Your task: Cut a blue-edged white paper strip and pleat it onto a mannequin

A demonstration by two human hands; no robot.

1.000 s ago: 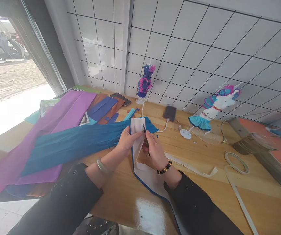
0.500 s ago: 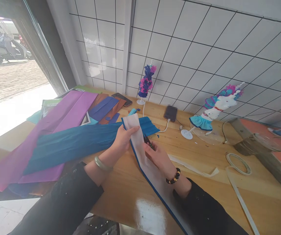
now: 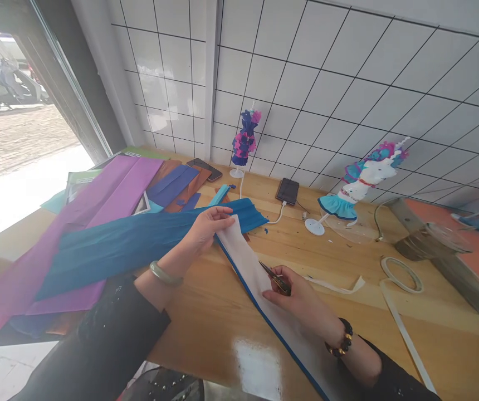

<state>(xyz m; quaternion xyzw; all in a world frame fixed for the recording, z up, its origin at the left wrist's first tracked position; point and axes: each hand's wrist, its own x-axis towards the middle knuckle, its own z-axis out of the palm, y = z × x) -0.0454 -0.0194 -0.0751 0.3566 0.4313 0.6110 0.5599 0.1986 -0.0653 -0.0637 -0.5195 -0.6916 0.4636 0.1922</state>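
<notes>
A long white strip (image 3: pixel 245 262) with a blue edge runs from mid-table down to the lower right. My left hand (image 3: pixel 201 231) pinches its far end between thumb and fingers. In my right hand (image 3: pixel 304 303) is a dark pair of scissors (image 3: pixel 277 279) with gold marks, its tip pointing up and left over the strip. My right thumb also lies against the strip; whether it grips it I cannot tell. Behind my left hand lies a wide length of blue crepe paper (image 3: pixel 126 242), across purple crepe paper (image 3: pixel 110 189).
A phone (image 3: pixel 288 191) with a white cable lies by the tiled wall, another phone (image 3: pixel 206 169) farther left. Two decorated figures on white stands, one purple and pink (image 3: pixel 244 142), one a white unicorn (image 3: pixel 365 184), stand behind. A tape roll (image 3: pixel 402 274) lies to the right.
My right hand has moved down and right along the strip with the scissors, which now show more fully. My left hand has shifted slightly left, still pinching the strip's end.
</notes>
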